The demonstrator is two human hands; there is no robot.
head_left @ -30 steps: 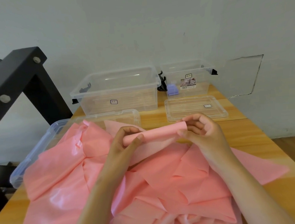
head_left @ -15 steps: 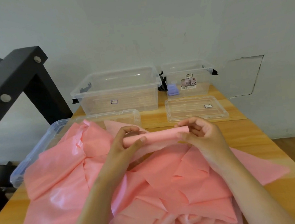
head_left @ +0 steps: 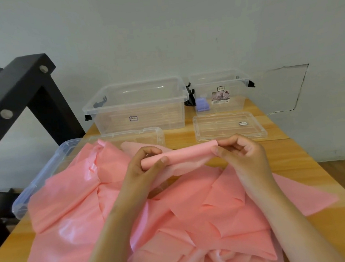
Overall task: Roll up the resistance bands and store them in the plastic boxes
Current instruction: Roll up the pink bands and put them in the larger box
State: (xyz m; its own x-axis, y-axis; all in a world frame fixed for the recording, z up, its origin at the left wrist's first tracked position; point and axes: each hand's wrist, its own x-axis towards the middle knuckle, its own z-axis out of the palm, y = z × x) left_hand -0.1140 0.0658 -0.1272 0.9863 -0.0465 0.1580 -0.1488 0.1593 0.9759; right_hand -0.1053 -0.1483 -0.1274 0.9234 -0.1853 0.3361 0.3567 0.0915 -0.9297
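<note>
A pink resistance band is partly wound into a slim roll point(head_left: 181, 155) held above the table. My left hand point(head_left: 143, 168) pinches the roll's left end between thumb and fingers. My right hand point(head_left: 241, 154) grips its right end with curled fingers. The band's loose tail hangs from the roll onto a heap of pink bands point(head_left: 174, 217) that covers the near table. A large clear plastic box point(head_left: 138, 106) stands open at the back. A smaller clear box point(head_left: 222, 91) to its right holds a purple roll point(head_left: 202, 104).
A clear lid point(head_left: 229, 126) lies in front of the small box. Another clear lid point(head_left: 139, 134) and a bluish box point(head_left: 39, 182) sit half under the pink heap at left. A black metal frame point(head_left: 20, 91) rises at left. The wooden table point(head_left: 305, 155) ends at right.
The roll has turned a little between both hands and its right end has risen slightly. The heap and boxes stay where they were.
</note>
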